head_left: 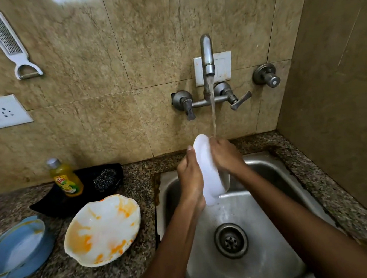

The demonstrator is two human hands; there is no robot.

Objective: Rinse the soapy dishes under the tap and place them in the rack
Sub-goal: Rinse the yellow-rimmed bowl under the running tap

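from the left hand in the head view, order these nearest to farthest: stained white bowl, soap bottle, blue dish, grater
Measured from the left hand:
1. Stained white bowl, on the counter just left of the sink.
2. Soap bottle, farther left, near the wall.
3. Blue dish, at the counter's left edge.
4. Grater, hanging high on the wall.

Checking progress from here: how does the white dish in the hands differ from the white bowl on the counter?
The white dish is held on edge over the sink by the left hand and right hand, under the tap's stream; the white bowl rests open side up on the counter. The dish looks plain white; the bowl carries orange smears. Both are white.
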